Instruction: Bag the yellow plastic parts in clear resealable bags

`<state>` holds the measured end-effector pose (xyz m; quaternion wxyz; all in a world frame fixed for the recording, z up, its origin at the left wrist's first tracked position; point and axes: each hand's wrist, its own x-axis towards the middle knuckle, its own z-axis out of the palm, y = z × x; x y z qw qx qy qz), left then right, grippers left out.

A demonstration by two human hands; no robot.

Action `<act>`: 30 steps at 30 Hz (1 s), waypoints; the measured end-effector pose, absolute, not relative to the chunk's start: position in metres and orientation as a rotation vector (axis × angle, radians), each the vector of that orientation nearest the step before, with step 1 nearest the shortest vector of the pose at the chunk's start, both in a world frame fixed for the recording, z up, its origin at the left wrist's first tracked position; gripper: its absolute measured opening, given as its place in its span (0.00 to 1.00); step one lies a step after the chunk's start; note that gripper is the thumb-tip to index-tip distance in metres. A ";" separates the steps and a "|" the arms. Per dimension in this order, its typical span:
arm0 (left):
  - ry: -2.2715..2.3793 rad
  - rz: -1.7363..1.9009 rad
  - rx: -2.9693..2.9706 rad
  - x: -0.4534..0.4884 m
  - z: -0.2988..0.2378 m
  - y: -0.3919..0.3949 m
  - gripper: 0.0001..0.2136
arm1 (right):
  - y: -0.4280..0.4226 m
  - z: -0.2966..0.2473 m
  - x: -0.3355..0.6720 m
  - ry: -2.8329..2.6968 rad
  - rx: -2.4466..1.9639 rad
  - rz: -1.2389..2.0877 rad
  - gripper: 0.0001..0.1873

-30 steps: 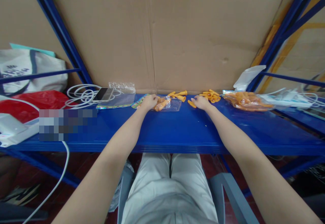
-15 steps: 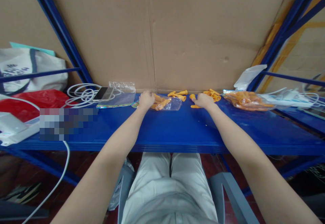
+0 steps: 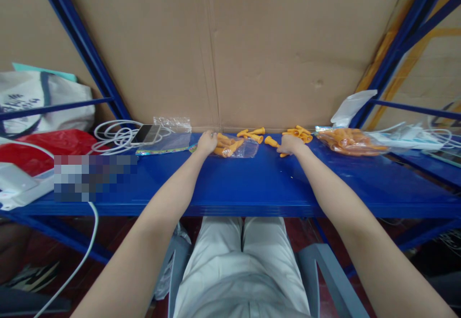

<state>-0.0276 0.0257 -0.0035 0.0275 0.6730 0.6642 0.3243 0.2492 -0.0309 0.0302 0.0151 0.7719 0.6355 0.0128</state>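
My left hand point(image 3: 207, 142) is closed on the left end of a clear plastic bag point(image 3: 251, 149), which lies flat on the blue table. Inside the bag are several orange horn-shaped plastic pieces point(image 3: 227, 147). My right hand point(image 3: 290, 143) is closed around the narrow end of an orange horn-shaped piece point(image 3: 271, 141), whose flared end points left. Another orange piece shows under its fingers. Just beyond that hand lies a small pile of the same pieces point(image 3: 304, 135). Between my hands, behind the bag, several loose ones point(image 3: 253, 134) rest near the cardboard.
A full bag of orange pieces point(image 3: 351, 141) lies at the right, beside a white power strip point(image 3: 406, 140). On the left are a flat clear bag point(image 3: 169, 141), coiled white cable point(image 3: 115, 133) and red plastic point(image 3: 68, 142). A cardboard wall point(image 3: 259, 54) closes off the back.
The orange piece at my right hand has turned and shifted slightly left and nearer, showing more of its length. My left hand stays at the bag's end.
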 end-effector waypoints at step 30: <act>1.891 1.146 2.052 -0.031 -0.005 0.032 0.17 | -0.030 0.012 0.233 2.978 2.045 -0.681 0.11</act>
